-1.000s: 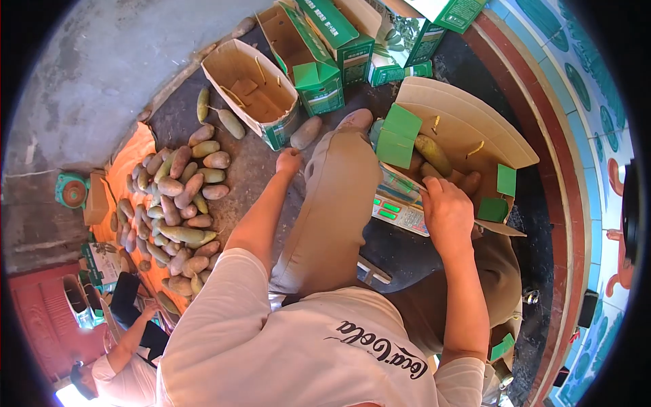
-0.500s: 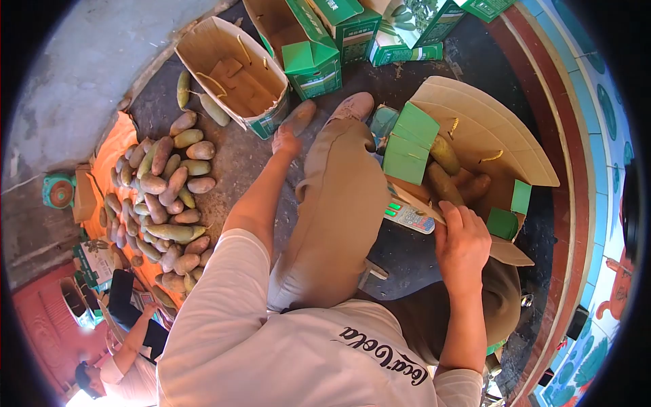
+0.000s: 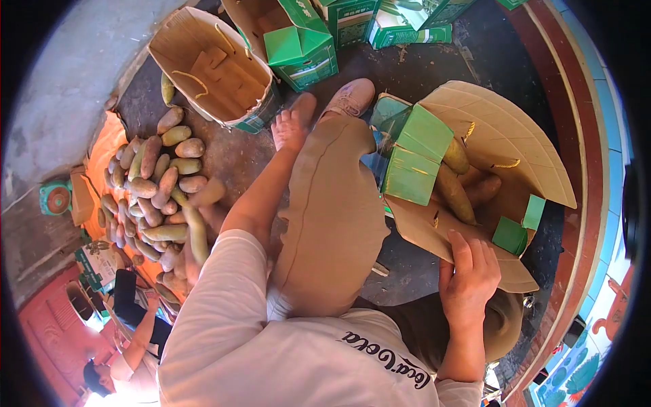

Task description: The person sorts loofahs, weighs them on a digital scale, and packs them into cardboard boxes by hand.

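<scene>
My left hand [image 3: 289, 131] is at the floor left of my knee, fingers around the near end of a blurred brown cucumber [image 3: 304, 106]. My right hand [image 3: 470, 277] grips the near flap [image 3: 424, 227] of an open carton, fingertips over its edge. Inside the carton [image 3: 529, 146] lie several brown and green cucumbers [image 3: 453, 195]. Green flaps [image 3: 419, 152] fold out on its left side. A large heap of cucumbers [image 3: 150, 188] lies at the left, partly on an orange sheet [image 3: 108, 149].
An empty carton [image 3: 207, 71] stands beyond my left hand, with green cartons [image 3: 303, 57] behind it. My shoe [image 3: 349, 98] is between the hand and the filled carton. Blurred shapes [image 3: 209, 195] cover the heap's right edge. A co-worker [image 3: 125, 370] is at the lower left.
The view has shifted slightly. The near flap has swung outward, with my right hand lower on it. Blurred shapes and a long green cucumber now show at the heap's right edge.
</scene>
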{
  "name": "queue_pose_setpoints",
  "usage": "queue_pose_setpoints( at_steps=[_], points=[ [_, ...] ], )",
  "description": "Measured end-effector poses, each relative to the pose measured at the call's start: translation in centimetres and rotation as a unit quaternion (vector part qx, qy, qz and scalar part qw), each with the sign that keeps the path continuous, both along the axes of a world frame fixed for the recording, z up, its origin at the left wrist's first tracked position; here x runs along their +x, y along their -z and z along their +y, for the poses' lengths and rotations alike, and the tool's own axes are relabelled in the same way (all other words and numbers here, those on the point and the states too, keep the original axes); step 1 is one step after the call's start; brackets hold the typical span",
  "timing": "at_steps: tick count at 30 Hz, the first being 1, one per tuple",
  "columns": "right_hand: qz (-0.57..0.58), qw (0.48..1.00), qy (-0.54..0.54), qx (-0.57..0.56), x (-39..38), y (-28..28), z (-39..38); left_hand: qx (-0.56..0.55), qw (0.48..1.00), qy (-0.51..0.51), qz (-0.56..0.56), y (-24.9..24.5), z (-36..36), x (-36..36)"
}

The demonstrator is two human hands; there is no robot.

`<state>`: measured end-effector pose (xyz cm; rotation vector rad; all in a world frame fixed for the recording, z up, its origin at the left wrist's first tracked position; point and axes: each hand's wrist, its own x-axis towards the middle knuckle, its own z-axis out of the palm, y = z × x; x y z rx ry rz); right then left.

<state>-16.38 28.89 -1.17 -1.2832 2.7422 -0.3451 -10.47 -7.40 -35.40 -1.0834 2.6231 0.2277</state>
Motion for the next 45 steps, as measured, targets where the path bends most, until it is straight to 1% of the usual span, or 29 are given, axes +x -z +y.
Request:
queue_pose_setpoints(
  at_steps=[1, 4, 7, 10, 13, 15, 16, 18, 19, 21, 22, 23, 25, 27, 28, 30, 31, 34, 38, 40, 44, 45],
  points=[
    [-0.002, 1.000, 0.000, 0.000, 0.0, 0.1, 0.0, -0.016, 1.000, 0.017, 0.013, 0.1, 0.1, 0.1],
    [0.001, 1.000, 0.000, -0.002, 0.0, 0.4, 0.2, 0.065, 0.995, -0.076, 0.016, 0.7, 0.3, 0.2],
    [0.004, 1.000, 0.005, 0.001, -0.1, 0.4, 0.1, 0.162, 0.964, -0.212, 0.004, 1.1, 0.0, -0.4],
    [0.011, 1.000, 0.004, 0.001, -0.1, 0.4, 0.1, 0.161, 0.961, -0.226, -0.020, 1.1, -0.3, -0.8],
    [0.017, 1.000, 0.002, -0.003, -0.2, 0.6, 0.1, 0.158, 0.964, -0.205, -0.063, 0.9, -0.8, -1.4],
    [0.022, 1.000, -0.006, -0.010, -0.3, 0.4, -0.1, 0.161, 0.962, -0.216, -0.043, 1.1, -1.3, -0.8],
    [0.026, 1.000, -0.005, -0.013, -0.4, 0.3, -0.1, 0.164, 0.962, -0.216, -0.032, 1.8, -1.7, -0.4],
    [0.017, 0.999, -0.008, -0.027, -0.5, 0.2, -0.1, 0.217, 0.955, -0.200, -0.022, 5.8, -4.5, 1.7],
    [0.013, 0.999, -0.004, -0.033, -0.4, 0.1, -0.1, 0.242, 0.950, -0.198, -0.018, 6.7, -4.8, 2.2],
    [0.034, 0.997, 0.000, -0.065, -0.3, 0.9, 0.3, 0.292, 0.934, -0.206, -0.007, 6.0, -3.3, 3.1],
    [0.047, 0.995, -0.001, -0.084, -0.3, 1.1, 0.3, 0.317, 0.922, -0.222, 0.002, 5.7, -2.5, 4.1],
    [0.055, 0.996, -0.003, -0.077, -0.2, 1.1, 0.4, 0.349, 0.903, -0.249, 0.014, 5.5, -1.7, 5.3],
    [0.058, 0.995, -0.001, -0.076, -0.1, 1.3, 0.7, 0.415, 0.853, -0.313, 0.039, 4.8, -0.9, 8.8],
    [0.064, 0.995, -0.002, -0.071, 0.2, 1.6, 0.9, 0.471, 0.792, -0.382, 0.064, 4.0, -0.6, 12.7],
    [0.063, 0.995, 0.001, -0.081, 0.3, 1.7, 1.0, 0.495, 0.759, -0.416, 0.077, 3.3, -0.6, 14.6],
    [0.063, 0.993, 0.002, -0.102, 0.4, 1.9, 1.1, 0.516, 0.710, -0.465, 0.110, 1.9, -0.2, 17.9],
    [0.066, 0.994, 0.001, -0.084, 0.6, 1.7, 1.2, 0.524, 0.689, -0.484, 0.130, 1.1, -0.3, 19.1],
    [0.074, 0.993, -0.003, -0.095, 0.7, 2.3, 1.5, 0.531, 0.659, -0.491, 0.209, -1.8, -1.3, 19.1],
    [0.085, 0.992, -0.003, -0.094, 1.2, 2.7, 1.6, 0.545, 0.647, -0.435, 0.308, -7.3, -2.7, 18.0],
    [0.091, 0.990, 0.002, -0.106, 1.5, 2.9, 1.7, 0.551, 0.649, -0.388, 0.352, -11.3, -2.7, 17.9],
    [0.098, 0.989, 0.006, -0.114, 1.9, 3.5, 1.6, 0.536, 0.679, -0.263, 0.427, -24.2, 1.3, 14.3],
    [0.102, 0.988, 0.004, -0.113, 1.9, 3.4, 1.7, 0.534, 0.686, -0.233, 0.437, -26.6, 1.9, 13.4]
  ],
)
